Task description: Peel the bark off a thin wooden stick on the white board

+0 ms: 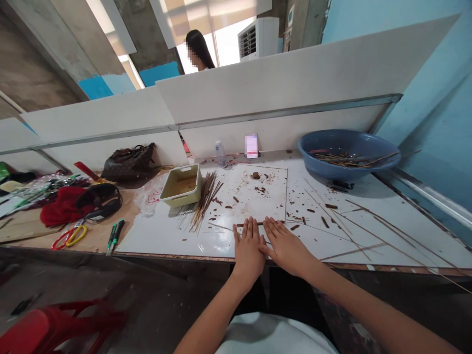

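White tabletop [165, 238] | cream rectangular plastic tray [182, 186], bundle of thin brown sticks [204, 199] beside it | left hand [248, 248], right hand [286, 248] flat, touching, fingers pressed together, tips on single thin brown stick [239, 225] | blue round plastic basin [346, 152] far right

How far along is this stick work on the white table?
Seemingly done: a bundle of sticks lies beside the cream tray. In hand: the left hand and right hand press flat, side by side, over one thin stick. Probably left: more sticks in the blue basin and long ones loose on the table.
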{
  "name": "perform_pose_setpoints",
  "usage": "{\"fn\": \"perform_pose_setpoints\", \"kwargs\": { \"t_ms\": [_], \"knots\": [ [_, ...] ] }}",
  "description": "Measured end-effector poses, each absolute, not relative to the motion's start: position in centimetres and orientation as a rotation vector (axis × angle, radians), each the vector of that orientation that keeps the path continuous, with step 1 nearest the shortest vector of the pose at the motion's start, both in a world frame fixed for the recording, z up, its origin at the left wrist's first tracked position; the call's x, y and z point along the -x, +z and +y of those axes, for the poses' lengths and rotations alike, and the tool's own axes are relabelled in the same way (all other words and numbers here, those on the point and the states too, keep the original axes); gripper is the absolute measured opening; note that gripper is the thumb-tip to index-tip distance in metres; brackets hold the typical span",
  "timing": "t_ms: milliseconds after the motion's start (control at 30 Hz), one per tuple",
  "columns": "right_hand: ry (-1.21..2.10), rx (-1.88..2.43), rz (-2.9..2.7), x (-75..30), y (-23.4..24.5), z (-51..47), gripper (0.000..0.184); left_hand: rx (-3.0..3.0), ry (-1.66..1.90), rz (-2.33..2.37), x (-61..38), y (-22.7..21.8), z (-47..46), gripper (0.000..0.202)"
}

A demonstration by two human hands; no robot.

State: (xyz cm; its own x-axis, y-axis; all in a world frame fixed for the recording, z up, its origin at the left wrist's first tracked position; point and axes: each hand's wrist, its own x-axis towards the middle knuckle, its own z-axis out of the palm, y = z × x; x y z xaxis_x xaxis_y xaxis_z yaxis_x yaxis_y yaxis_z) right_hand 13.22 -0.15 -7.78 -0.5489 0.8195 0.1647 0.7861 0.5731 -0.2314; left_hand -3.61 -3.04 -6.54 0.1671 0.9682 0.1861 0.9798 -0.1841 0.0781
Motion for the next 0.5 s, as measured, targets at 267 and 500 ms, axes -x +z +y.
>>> {"fn": "perform_pose_setpoints", "kwargs": {
  "t_ms": [267,500],
  "knots": [
    [0.203,1.443,-2.566,-12.1,-5.7,2.6,0.093,2.332,-0.257,-2.073,3.4,-5.3,-0.1,0.061],
    [0.155,1.357,-2.571,-13.1,-7.0,-0.5,0.094,2.351,-0.323,-1.943,4.5,-6.2,-3.4,0.061]
  ]
}}
